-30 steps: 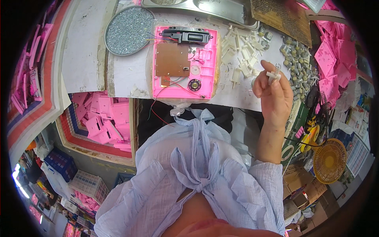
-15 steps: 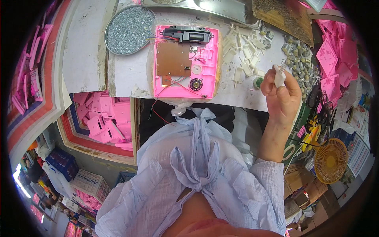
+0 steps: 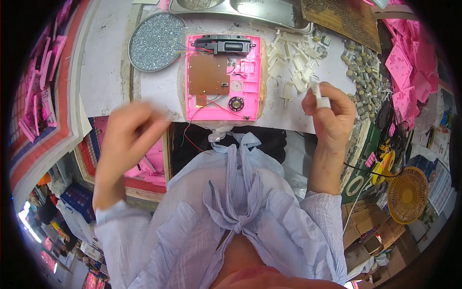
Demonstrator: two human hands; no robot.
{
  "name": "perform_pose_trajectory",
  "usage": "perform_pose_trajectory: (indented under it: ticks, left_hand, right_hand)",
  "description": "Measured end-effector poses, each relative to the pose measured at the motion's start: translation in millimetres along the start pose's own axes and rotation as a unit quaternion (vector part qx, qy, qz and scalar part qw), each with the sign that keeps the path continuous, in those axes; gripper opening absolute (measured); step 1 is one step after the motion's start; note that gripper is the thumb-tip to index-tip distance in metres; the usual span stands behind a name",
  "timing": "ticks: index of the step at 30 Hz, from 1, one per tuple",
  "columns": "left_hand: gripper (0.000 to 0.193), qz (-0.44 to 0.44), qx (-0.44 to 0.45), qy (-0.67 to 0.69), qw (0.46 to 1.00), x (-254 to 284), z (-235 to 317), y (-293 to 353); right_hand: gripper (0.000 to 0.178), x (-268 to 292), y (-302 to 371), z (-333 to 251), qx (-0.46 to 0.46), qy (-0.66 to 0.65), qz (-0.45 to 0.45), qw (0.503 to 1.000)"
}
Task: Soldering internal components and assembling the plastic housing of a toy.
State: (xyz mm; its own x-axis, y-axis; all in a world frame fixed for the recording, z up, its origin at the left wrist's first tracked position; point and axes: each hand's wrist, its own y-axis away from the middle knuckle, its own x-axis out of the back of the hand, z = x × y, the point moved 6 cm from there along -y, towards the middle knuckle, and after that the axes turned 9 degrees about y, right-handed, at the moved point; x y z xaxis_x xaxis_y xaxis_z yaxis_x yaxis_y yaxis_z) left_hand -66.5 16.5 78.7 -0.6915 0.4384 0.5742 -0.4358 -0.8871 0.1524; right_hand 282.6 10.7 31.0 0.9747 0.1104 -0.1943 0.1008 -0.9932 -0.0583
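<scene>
My right hand (image 3: 333, 115) pinches a small white plastic piece (image 3: 323, 102) with a coil spring (image 3: 314, 84) standing up from it. It hovers over the table's right side, near a pile of similar white plastic pieces (image 3: 299, 53). My left hand (image 3: 127, 130) is raised above the table's front edge at the left; motion smears its fingers. Between the hands lies an open pink plastic housing (image 3: 251, 111). Inside it sit a brown circuit board (image 3: 208, 74), a black mechanism (image 3: 226, 45) along the far side and a round speaker (image 3: 236, 103). Loose wires hang over its near edge.
A round dish of screws (image 3: 156, 42) stands left of the housing, with a metal tray (image 3: 269, 14) behind. Small metal parts (image 3: 363, 72) lie heaped at the right, beside pink panels (image 3: 409, 72). Farther right are yellow-handled scissors (image 3: 385, 164) and an orange basket (image 3: 408, 195).
My left hand has come into view at the left. My right hand has moved slightly left and nearer with the white piece, turning it so the spring points up.
</scene>
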Motion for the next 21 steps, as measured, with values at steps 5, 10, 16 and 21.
perform_pose_trajectory:
  ticks: [5,10,16,21]
  left_hand:
    - [0.025,0.081,-0.128,-0.198,0.968,-73.0,38.0,-112.4]
    - [0.026,0.025,-0.122,-0.309,0.943,-97.0,35.9,-125.0]
    - [0.021,0.081,-0.117,-0.270,0.952,-102.5,27.2,-118.2]
    - [0.014,0.080,-0.177,-0.106,0.975,-98.4,23.8,-105.5]
  right_hand:
    - [0.041,-2.3,2.4,-12.6,0.009,0.033,-0.038,0.999]
    - [0.040,10.0,14.6,-2.8,-0.012,0.039,-0.021,0.999]
    - [0.039,8.8,10.1,0.3,0.007,0.044,-0.035,0.998]
    - [0.039,13.4,12.6,5.3,-0.002,0.049,-0.012,0.999]
